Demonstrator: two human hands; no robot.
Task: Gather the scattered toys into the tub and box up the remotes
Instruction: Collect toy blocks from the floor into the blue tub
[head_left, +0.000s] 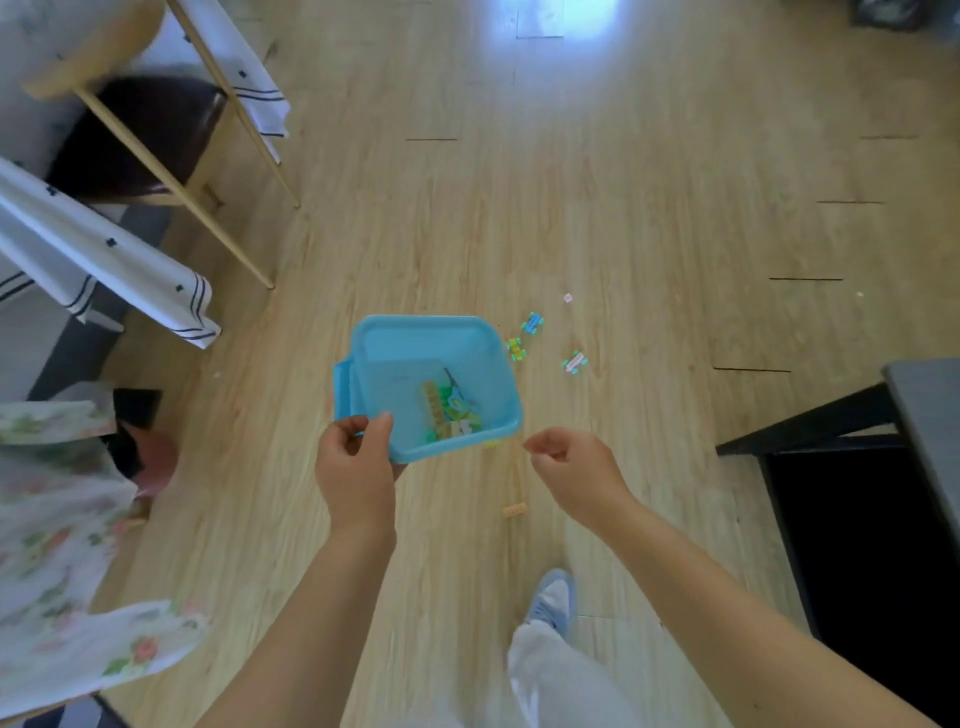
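Note:
My left hand grips the near rim of a light blue plastic tub, held above the floor. Several small toys lie in its bottom, yellow, green and white. My right hand hangs beside the tub's near right corner, fingers curled, with nothing visible in it. On the floor past the tub lie three tiny toy cars: a blue one, a yellow-green one and a pink-green one. A small pink cube sits farther out. An orange block lies near my feet.
A wooden table with slim legs and a white striped cloth stands at the left over a dark stool. A floral fabric covers the lower left. A black low table is at the right. My blue shoe is below.

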